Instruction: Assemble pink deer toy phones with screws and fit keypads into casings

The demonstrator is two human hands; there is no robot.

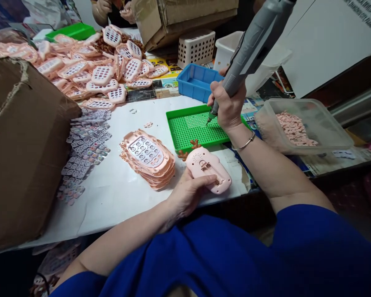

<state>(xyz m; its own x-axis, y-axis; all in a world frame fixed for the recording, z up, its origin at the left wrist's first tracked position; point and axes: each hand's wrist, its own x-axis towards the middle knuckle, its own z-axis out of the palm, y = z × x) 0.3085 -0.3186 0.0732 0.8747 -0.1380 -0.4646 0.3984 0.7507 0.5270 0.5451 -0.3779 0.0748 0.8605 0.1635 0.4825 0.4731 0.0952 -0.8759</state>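
Observation:
My left hand (193, 187) grips a pink toy phone (209, 169) with brown antlers, its back side up and the battery compartment uncovered. The thumb lies across the lower part of that compartment. In my right hand (230, 103) is a grey electric screwdriver (250, 45), tilted with its tip down over a green perforated tray (179, 142). Small shiny pieces, too small to make out singly, lie in the tray around the tip. Left of the toy phone stands a stack of pink phone shells (150, 163), the top one showing a keypad sheet.
A cardboard box (27, 165) stands at the left, beside many small printed pieces (86, 150). Behind lie heaped pink shells (101, 75), a blue bin (197, 84) and a white basket (196, 48). A clear tub (321, 128) holds small pink parts. Another person's hands (105, 6) show at the top.

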